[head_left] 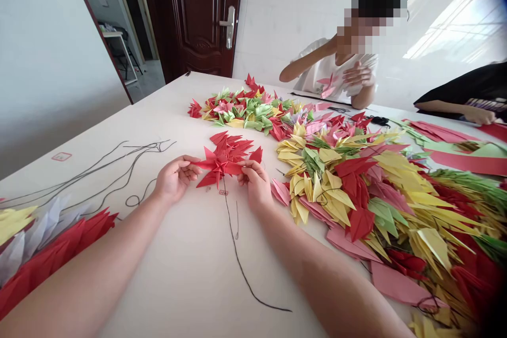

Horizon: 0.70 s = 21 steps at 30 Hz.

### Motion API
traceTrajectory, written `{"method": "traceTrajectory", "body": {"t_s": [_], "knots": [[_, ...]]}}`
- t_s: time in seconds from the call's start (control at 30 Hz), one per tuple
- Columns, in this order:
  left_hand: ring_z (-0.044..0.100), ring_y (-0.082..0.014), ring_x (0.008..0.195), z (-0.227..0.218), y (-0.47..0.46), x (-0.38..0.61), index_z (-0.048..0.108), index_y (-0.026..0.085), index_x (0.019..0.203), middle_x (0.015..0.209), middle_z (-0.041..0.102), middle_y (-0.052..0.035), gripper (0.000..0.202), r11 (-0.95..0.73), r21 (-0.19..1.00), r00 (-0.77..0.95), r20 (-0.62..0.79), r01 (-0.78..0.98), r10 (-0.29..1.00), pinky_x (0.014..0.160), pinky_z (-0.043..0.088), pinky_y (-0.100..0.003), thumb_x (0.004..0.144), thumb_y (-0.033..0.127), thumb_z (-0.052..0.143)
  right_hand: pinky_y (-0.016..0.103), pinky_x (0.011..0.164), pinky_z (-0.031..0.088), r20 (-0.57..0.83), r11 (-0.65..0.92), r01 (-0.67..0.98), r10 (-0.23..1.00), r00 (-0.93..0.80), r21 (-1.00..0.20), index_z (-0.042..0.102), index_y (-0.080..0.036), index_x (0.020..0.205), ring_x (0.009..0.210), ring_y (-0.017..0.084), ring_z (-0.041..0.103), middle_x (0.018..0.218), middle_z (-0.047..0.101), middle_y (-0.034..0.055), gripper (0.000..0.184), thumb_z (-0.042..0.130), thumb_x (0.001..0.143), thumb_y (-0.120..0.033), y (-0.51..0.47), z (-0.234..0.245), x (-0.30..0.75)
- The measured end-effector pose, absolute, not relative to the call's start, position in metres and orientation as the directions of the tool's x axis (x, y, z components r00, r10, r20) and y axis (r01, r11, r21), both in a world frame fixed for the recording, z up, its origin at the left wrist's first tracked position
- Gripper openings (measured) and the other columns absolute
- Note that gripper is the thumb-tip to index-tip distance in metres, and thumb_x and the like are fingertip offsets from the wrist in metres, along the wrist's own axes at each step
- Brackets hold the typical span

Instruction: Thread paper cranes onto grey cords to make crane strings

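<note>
A red folded-paper crane (219, 167) is stretched between my hands over the table. My left hand (177, 177) pinches its left tip between thumb and fingers. On the opposite tip, my right hand (255, 180) is closed the same way. Black string (233, 243) trails from beneath the crane toward me across the white tabletop. Just behind it lie more red paper cranes (233, 145), partly hidden by the held one. A thin needle-like loop (237, 220) rests on the table near my right wrist.
A large heap of yellow, red, pink and green folded paper (317, 195) covers the right side. Loose black strings (130, 163) lie left, near stacked red folded paper (59, 253). Across the table, a person (336, 63) handles pink paper; another person's arm (455, 108) shows at right.
</note>
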State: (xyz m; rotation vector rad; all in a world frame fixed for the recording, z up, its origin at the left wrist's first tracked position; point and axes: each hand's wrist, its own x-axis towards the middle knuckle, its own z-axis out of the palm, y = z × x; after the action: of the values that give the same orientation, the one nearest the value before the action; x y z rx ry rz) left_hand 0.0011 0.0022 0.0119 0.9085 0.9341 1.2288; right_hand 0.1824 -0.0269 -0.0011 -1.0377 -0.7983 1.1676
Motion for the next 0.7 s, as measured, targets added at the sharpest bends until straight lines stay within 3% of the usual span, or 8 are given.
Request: {"method": "traceTrajectory", "body": {"t_s": [0.2, 0.33, 0.4, 0.47, 0.57, 0.7], "knots": [[0.051, -0.0099, 0.043, 0.012, 0.003, 0.000, 0.063, 0.015, 0.063, 0.049, 0.061, -0.0015, 0.014, 0.085, 0.918, 0.064, -0.065, -0.388, 0.996, 0.044, 0.041, -0.021, 0.059, 0.018, 0.050, 0.024, 0.049, 0.039, 0.000, 0.104, -0.385, 0.966, 0.260, -0.917, 0.058, -0.018, 0.069, 0.045, 0.009, 0.048, 0.048, 0.054, -0.0037, 0.012, 0.049, 0.061, -0.023, -0.031, 0.000, 0.184], [0.050, -0.0095, 0.044, 0.010, 0.011, -0.009, 0.060, 0.018, 0.057, 0.049, 0.060, -0.0001, 0.013, -0.029, 0.856, -0.156, -0.061, -0.516, 0.986, 0.046, 0.042, -0.021, 0.059, 0.017, 0.047, 0.024, 0.045, 0.037, -0.050, 0.185, -0.464, 0.892, 0.449, -0.866, 0.052, -0.020, 0.064, 0.042, 0.009, 0.046, 0.048, 0.052, -0.0045, 0.007, 0.049, 0.058, -0.022, -0.025, -0.005, 0.191], [0.052, -0.0111, 0.049, 0.008, 0.013, -0.011, 0.060, 0.018, 0.059, 0.053, 0.061, -0.0008, 0.014, -0.061, 0.855, -0.186, -0.041, -0.514, 0.982, 0.050, 0.043, -0.023, 0.061, 0.020, 0.046, 0.023, 0.042, 0.034, -0.079, 0.215, -0.475, 0.847, 0.525, -0.854, 0.048, -0.020, 0.060, 0.040, 0.009, 0.042, 0.047, 0.048, -0.0050, 0.004, 0.049, 0.057, -0.022, -0.021, -0.008, 0.194], [0.055, -0.0133, 0.057, 0.007, 0.011, -0.010, 0.061, 0.018, 0.065, 0.062, 0.064, -0.0022, 0.015, -0.078, 0.908, -0.082, 0.048, -0.412, 0.995, 0.057, 0.045, -0.025, 0.064, 0.024, 0.048, 0.023, 0.039, 0.030, -0.090, 0.222, -0.469, 0.827, 0.555, -0.855, 0.045, -0.021, 0.056, 0.039, 0.008, 0.038, 0.047, 0.044, -0.0054, 0.004, 0.049, 0.056, -0.022, -0.019, -0.010, 0.197], [0.057, -0.0165, 0.076, 0.008, 0.003, -0.003, 0.064, 0.019, 0.078, 0.082, 0.065, -0.0043, 0.017, -0.169, 0.983, 0.180, 0.180, -0.076, 0.967, 0.071, 0.043, -0.028, 0.070, 0.030, 0.054, 0.021, 0.037, 0.024, -0.088, 0.207, -0.461, 0.837, 0.540, -0.863, 0.045, -0.020, 0.052, 0.039, 0.007, 0.033, 0.045, 0.041, -0.0057, 0.004, 0.048, 0.054, -0.020, -0.020, -0.011, 0.198], [0.051, -0.0230, 0.104, 0.010, -0.006, 0.005, 0.061, 0.023, 0.098, 0.112, 0.057, -0.0075, 0.031, -0.382, 0.894, 0.388, 0.274, 0.236, 0.880, 0.085, 0.039, -0.032, 0.070, 0.035, 0.062, 0.020, 0.035, 0.020, -0.039, 0.179, -0.415, 0.884, 0.466, -0.892, 0.049, -0.019, 0.055, 0.037, 0.005, 0.030, 0.044, 0.040, -0.0069, 0.003, 0.048, 0.058, -0.019, -0.027, -0.008, 0.197]]}}
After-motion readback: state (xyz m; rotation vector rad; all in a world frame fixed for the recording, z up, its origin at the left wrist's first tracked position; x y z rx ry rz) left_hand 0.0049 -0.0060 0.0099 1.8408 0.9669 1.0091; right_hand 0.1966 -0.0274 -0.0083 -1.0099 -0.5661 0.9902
